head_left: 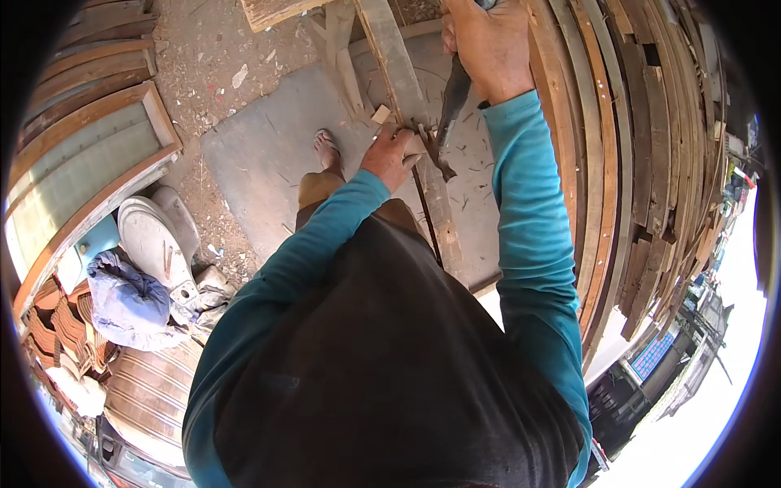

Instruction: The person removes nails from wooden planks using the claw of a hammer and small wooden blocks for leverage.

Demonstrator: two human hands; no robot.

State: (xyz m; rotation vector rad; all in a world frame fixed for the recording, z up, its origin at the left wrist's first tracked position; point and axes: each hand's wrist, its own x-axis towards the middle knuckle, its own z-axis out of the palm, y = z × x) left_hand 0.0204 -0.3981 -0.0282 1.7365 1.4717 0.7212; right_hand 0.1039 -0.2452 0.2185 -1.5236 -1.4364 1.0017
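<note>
My right hand (492, 49) is closed around the dark handle of a claw hammer (454, 96), whose rusty head hangs low by the side of a long wooden beam (396, 69). On that beam, next to the hammer head, my left hand (391, 159) has its fingers closed on a small wood block (415, 146). A pale wood offcut (381, 114) sits just beyond the left fingers. Whether a nail stands at the hammer head cannot be made out.
Long boards (602, 122) are stacked along the right. Beneath the beam lies a grey sheet (252, 154) scattered with nails or splinters, and my foot (327, 148) is on it. Left are a framed panel (89, 163), a white toilet seat (150, 236) and a blue cloth bundle (126, 297).
</note>
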